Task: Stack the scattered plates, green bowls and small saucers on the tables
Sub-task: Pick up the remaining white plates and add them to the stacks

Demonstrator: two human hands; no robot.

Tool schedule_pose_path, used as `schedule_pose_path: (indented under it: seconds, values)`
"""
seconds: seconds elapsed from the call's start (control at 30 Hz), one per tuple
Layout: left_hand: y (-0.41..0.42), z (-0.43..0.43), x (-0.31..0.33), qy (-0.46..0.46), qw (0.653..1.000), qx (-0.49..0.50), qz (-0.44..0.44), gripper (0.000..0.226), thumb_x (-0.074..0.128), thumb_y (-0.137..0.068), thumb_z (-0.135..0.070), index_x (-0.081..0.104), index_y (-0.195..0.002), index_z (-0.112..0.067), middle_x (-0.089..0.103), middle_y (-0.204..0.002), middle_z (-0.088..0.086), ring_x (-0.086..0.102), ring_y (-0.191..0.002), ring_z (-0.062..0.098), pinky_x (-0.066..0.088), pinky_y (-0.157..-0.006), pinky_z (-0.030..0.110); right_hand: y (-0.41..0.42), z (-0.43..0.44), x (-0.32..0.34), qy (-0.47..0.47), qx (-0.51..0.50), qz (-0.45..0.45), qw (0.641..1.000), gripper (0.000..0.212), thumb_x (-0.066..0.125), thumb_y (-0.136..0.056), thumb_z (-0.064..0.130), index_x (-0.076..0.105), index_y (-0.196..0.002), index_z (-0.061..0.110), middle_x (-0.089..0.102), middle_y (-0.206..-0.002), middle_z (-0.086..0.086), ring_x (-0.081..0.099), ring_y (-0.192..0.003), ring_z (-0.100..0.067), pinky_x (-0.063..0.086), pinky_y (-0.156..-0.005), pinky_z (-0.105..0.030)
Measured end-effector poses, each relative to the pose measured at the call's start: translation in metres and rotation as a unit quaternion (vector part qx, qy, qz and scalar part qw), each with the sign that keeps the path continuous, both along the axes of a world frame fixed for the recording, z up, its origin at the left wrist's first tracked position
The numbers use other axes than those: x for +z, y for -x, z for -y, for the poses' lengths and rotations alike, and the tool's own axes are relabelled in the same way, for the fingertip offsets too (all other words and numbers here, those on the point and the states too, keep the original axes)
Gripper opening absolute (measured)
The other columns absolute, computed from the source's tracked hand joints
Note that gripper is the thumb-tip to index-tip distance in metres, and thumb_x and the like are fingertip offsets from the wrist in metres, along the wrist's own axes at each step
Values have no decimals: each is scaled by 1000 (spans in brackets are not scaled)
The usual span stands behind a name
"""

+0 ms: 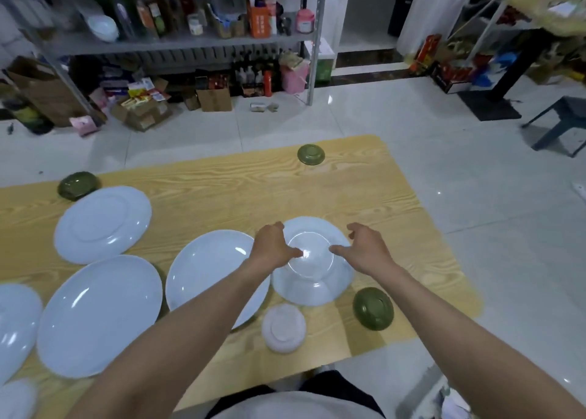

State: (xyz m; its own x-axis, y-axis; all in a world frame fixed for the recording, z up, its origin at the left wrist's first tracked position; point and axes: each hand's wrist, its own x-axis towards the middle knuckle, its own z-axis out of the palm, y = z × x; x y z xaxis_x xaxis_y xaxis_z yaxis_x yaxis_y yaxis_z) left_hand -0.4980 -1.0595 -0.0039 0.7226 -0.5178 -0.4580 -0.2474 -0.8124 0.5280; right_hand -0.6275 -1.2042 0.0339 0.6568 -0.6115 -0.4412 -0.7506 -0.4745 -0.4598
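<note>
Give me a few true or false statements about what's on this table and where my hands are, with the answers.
1. The left hand and right hand are both at the upside-down plate. True.
2. Three green bowls are on the table. True: the far bowl, left bowl and near bowl.
3. The green bowls stand right way up. False: all three lie upside down.
4. The small saucer sits stacked on a plate. False: it lies on the tabletop.
</note>
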Motion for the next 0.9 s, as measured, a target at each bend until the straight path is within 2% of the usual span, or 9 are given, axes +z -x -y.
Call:
schedule_pose_path:
  seconds: [0.13,0.2,0.27,0.33,0.4,0.5,0.77,0.83,0.9]
  values:
    - [-18,21,-20,-44,998,50,-21,78,88,-68,-37,50,-126,-2,55,-128,14,53,-116,27,39,-77,28,0,24,-28,-113,-85,-20,990,65,84,-74,38,54,-119,3,50,-107,-2,53,-98,-23,45,-73,-29]
    - [-25,24,-31,-68,996,60,-22,76,89,-66,-39,51,-120,-2,54,-125,14,53,-113,27,37,-74,28,0,30,-42,-133,-106,-38,985,54,87,-70,39,52,-95,8,52,-99,-1,52,-90,-20,41,-60,-26]
    - [-29,27,-40,-91,994,62,-19,75,89,-64,-41,52,-117,-3,55,-123,15,52,-115,28,38,-78,28,-1,33,-56,-156,-131,-35,978,53,90,-66,40,46,-81,14,55,-94,0,56,-90,-20,43,-59,-26]
    - [-34,30,-48,-113,992,53,-11,74,88,-64,-44,54,-115,-4,56,-123,15,51,-118,29,40,-86,31,-2,35,-68,-176,-149,-33,973,56,91,-62,40,48,-85,14,57,-100,-3,59,-95,-22,46,-64,-28]
    - [-39,34,-53,-132,990,41,-7,72,87,-64,-47,55,-113,-5,57,-122,14,50,-119,29,40,-93,33,-4,36,-75,-186,-163,-32,968,61,92,-61,39,50,-96,11,58,-104,-4,59,-93,-22,45,-58,-26]
    - [-48,38,-57,-149,988,36,-25,73,87,-64,-49,54,-112,-7,56,-122,13,51,-117,29,43,-94,35,-7,39,-81,-207,-208,-16,956,67,95,-57,33,51,-101,8,58,-100,-3,59,-88,-22,46,-60,-26]
    - [-68,43,-56,-163,982,50,-81,78,84,-67,-54,54,-120,-5,55,-124,11,50,-121,28,46,-95,35,-18,52,-91,-273,-291,10,917,57,97,-50,18,62,-93,4,66,-92,-4,60,-72,-12,45,-51,-22]
    - [-69,42,-52,-161,979,57,-112,82,86,-62,-55,54,-119,-5,55,-121,9,51,-118,28,48,-92,35,-21,56,-92,-293,-303,17,907,55,98,-48,16,65,-90,4,69,-91,-5,63,-74,-16,50,-55,-25]
    - [-74,40,-54,-126,976,74,-160,99,93,-43,-58,54,-118,-6,58,-117,5,57,-111,27,53,-90,38,-24,61,-91,-299,-307,34,903,54,98,-47,14,62,-87,4,69,-93,-7,65,-78,-19,56,-64,-31]
